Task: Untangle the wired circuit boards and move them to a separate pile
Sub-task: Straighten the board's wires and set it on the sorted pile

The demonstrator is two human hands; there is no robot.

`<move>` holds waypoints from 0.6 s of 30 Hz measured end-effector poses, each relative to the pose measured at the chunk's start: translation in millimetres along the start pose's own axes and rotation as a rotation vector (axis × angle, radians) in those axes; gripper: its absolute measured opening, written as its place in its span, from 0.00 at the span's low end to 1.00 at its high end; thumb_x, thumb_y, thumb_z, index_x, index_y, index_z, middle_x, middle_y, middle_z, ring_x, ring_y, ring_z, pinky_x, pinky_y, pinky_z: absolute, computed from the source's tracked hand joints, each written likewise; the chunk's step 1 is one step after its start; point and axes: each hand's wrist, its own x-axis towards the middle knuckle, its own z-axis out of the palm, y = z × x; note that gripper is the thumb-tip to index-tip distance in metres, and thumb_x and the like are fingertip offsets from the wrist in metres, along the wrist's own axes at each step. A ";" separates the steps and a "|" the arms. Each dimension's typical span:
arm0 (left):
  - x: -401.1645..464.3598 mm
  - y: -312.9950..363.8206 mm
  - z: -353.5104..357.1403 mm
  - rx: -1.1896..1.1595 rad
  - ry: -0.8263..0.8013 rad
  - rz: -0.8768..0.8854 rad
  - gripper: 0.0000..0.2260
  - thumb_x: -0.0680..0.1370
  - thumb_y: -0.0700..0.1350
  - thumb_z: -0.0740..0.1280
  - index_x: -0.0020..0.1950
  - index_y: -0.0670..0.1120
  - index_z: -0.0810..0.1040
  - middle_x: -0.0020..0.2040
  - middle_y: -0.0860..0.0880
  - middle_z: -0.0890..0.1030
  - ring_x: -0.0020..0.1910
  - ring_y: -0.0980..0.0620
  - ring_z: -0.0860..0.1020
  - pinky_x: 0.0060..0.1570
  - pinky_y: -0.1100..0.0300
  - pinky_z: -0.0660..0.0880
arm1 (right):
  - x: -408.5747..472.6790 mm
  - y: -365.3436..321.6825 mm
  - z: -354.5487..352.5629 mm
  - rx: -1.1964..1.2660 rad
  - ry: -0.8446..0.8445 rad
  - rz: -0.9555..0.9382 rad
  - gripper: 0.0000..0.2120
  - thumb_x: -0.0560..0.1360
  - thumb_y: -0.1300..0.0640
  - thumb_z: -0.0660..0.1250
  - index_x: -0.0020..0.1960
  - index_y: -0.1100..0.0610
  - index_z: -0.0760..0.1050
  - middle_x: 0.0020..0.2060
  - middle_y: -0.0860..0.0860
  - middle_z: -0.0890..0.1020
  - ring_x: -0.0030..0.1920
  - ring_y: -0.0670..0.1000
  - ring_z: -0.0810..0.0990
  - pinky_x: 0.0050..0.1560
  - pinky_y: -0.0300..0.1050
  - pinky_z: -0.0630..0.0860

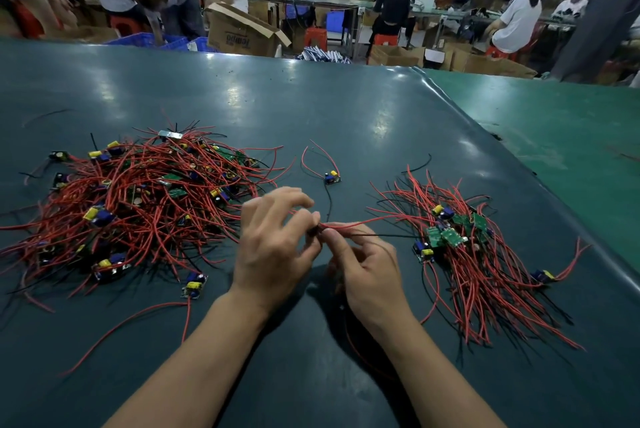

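Both hands are meeting at frame centre above the dark green tabletop [346,109]. The left hand [273,247] and right hand [367,271] are pinching the ends of a thin red wire [363,221] and a black wire [381,236]. These are running rightward, long axis near horizontal, into the smaller sorted pile of green circuit boards [460,254]. The big tangled heap [138,206] is lying at left, nearer the left hand.
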 end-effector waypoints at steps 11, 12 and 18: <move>-2.2 -1.5 2.9 -0.245 0.003 0.131 0.02 0.74 0.35 0.74 0.44 0.36 0.84 0.47 0.44 0.84 0.45 0.42 0.81 0.46 0.49 0.76 | 2.6 -6.8 -8.5 0.304 0.059 0.125 0.06 0.74 0.65 0.71 0.45 0.59 0.86 0.33 0.47 0.83 0.29 0.42 0.76 0.31 0.31 0.71; -3.2 -0.8 3.4 -0.250 -0.005 0.142 0.02 0.75 0.35 0.74 0.44 0.36 0.84 0.47 0.44 0.84 0.45 0.42 0.81 0.46 0.50 0.76 | 3.0 -6.1 -8.7 0.339 0.072 0.141 0.06 0.73 0.65 0.71 0.44 0.57 0.86 0.33 0.48 0.82 0.28 0.42 0.75 0.30 0.32 0.70; -4.1 5.5 3.4 -0.204 -0.035 0.191 0.02 0.75 0.35 0.73 0.43 0.36 0.84 0.44 0.44 0.83 0.42 0.42 0.80 0.45 0.52 0.76 | 7.8 0.9 -10.6 0.431 0.398 0.239 0.06 0.72 0.61 0.75 0.36 0.55 0.85 0.24 0.48 0.75 0.22 0.45 0.66 0.23 0.36 0.63</move>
